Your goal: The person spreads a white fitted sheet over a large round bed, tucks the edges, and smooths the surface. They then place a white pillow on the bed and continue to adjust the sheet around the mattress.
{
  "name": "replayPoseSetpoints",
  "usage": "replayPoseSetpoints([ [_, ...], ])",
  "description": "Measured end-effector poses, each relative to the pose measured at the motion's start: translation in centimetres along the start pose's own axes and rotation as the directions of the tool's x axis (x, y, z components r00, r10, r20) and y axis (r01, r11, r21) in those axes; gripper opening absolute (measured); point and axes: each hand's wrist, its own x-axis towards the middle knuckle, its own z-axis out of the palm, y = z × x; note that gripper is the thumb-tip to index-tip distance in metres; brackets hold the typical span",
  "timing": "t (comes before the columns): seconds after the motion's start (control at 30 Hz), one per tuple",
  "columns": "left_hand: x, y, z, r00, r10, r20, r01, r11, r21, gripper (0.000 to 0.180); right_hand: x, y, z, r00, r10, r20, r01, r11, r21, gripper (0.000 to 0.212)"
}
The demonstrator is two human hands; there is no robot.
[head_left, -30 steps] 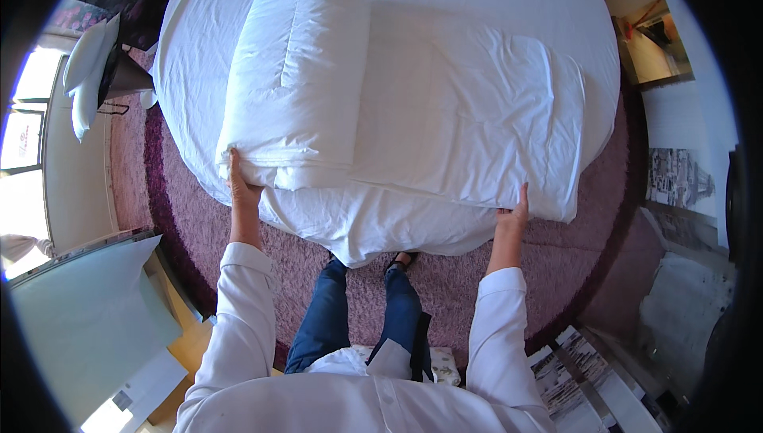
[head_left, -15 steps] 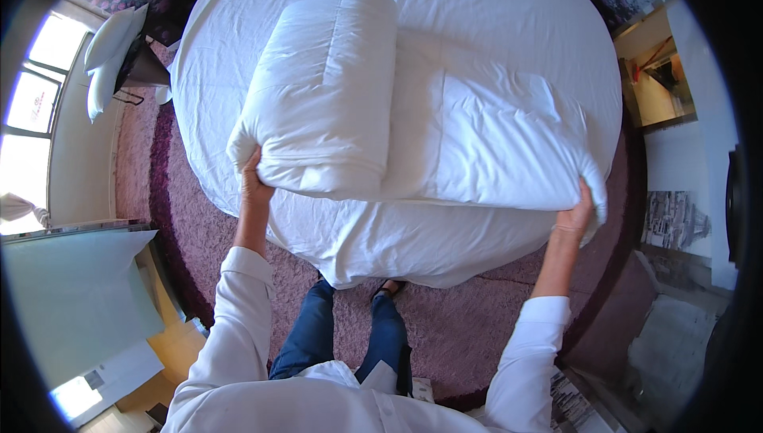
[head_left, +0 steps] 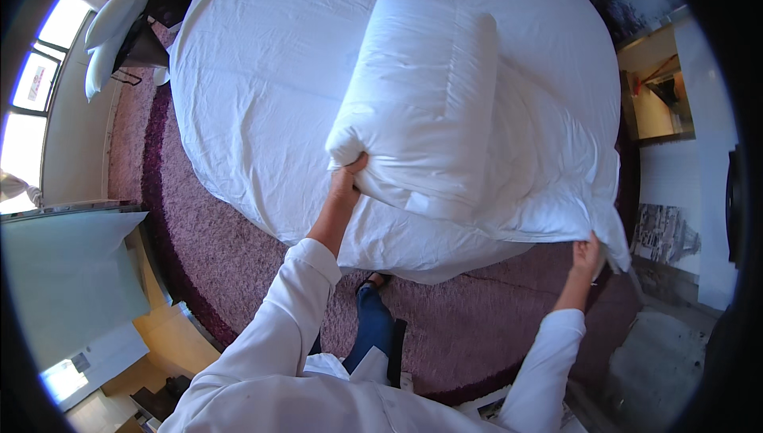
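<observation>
Rolled quilt [head_left: 413,99] seen on the bed [head_left: 246,75], right of its middle and toward its near edge; loose flap [head_left: 548,178] spread from the roll toward the bed's right side, outer corner hung past the near right edge, above the rug [head_left: 199,226]. Roll clamped by the left grip [head_left: 347,177] at the left corner of its near end. Flap pinched near its corner by the right grip [head_left: 586,254], just beyond the bed's near edge; fingertips partly hidden, so how firmly cloth is held cannot be told.

Risks, as judged: roll held at the near end only, so the far end, nearer the bed's middle, could be left behind and the roll skewed or loosened. Flap creased beside the roll; wrinkles could be trapped if slack is not drawn out. Hung corner could be trailed on the rug if let slip. Hanging sheet edge [head_left: 429,266] at the bed's near side could be caught with the quilt and dragged, or trodden on, the foot [head_left: 375,280] being just beside it
</observation>
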Motion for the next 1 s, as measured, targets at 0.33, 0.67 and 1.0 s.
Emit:
replayPoseSetpoints([
  [0.33,-1.7,2.7,-4.8,0.923,-0.181,-0.341,0.198,0.980,0.015,0.054,-13.5,15.7,15.4,0.764,-0.519,0.385,0.483,0.063,-0.873,0.056],
  [0.67,-2.6,3.7,-4.2,0.921,-0.148,-0.360,0.186,0.980,0.073,0.074,-20.6,21.6,31.3,0.857,0.286,0.429,-0.268,0.958,-0.102,0.065],
  [1.0,0.1,7.1,-14.3,0.943,-0.146,0.300,0.249,0.906,-0.341,0.058,-35.0,24.8,48.9,0.411,-0.148,0.899,0.754,0.609,-0.245,0.058],
])
